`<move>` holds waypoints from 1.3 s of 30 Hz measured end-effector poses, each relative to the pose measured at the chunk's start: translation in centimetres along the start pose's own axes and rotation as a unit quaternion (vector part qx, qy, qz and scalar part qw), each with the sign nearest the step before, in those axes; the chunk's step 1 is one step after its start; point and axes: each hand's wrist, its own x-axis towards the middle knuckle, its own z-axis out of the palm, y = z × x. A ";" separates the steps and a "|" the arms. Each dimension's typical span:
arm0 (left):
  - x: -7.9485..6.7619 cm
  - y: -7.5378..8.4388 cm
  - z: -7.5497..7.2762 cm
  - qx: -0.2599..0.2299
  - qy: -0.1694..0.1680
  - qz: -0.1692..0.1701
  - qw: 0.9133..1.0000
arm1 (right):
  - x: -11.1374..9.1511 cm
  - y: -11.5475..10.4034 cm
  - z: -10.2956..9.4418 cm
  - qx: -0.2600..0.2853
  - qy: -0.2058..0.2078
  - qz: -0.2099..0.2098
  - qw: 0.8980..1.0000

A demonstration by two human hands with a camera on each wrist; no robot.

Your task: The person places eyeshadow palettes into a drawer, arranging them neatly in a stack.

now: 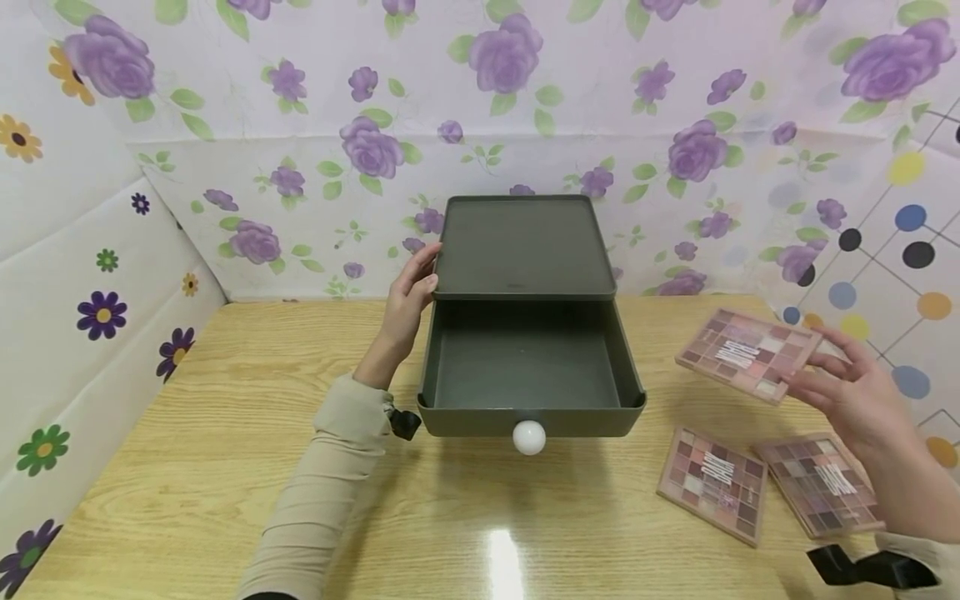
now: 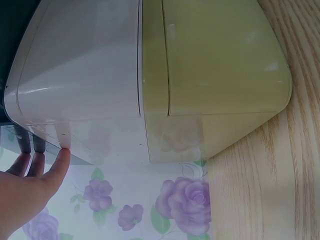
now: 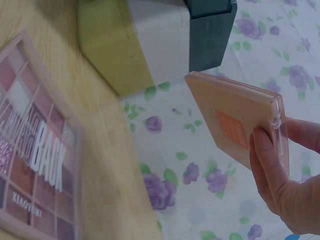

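Note:
My right hand point(image 1: 862, 392) pinches an eyeshadow palette point(image 1: 746, 354) by its edge, held above the table to the right of the drawer box. In the right wrist view, the tan back of that palette point(image 3: 230, 125) with an orange label shows. My left hand point(image 1: 408, 304) touches the upper left side of the dark green drawer box point(image 1: 525, 246) with its fingers fairly straight. The box's top drawer point(image 1: 525, 367) is pulled out, with a white round knob point(image 1: 529, 437) on its front. Nothing lies inside the drawer.
Two more eyeshadow palettes, a left one point(image 1: 716, 483) and a right one point(image 1: 821, 483), lie on the wooden table point(image 1: 225, 467) at the right. Below the dark drawer, the box has a white tier point(image 2: 80, 65) and a yellow-green tier point(image 2: 225, 60). Floral sheeting point(image 1: 300, 108) hangs behind.

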 end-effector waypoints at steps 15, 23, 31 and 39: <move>-0.5 2.4 1.0 0.011 -0.001 -0.019 1.000 | -0.5 -2.0 2.4 0.012 -0.062 -0.042 0.997; 0.0 0.3 0.1 -0.009 0.000 -0.011 1.000 | -0.5 -2.8 3.3 0.024 -0.085 -0.053 0.995; 0.0 0.0 0.1 -0.011 0.000 0.000 1.000 | -0.4 -3.7 4.3 0.043 -0.137 -0.057 0.988; 0.0 -0.1 0.0 -0.010 0.003 -0.001 1.000 | 0.1 -4.1 5.8 0.051 -0.204 -0.046 0.977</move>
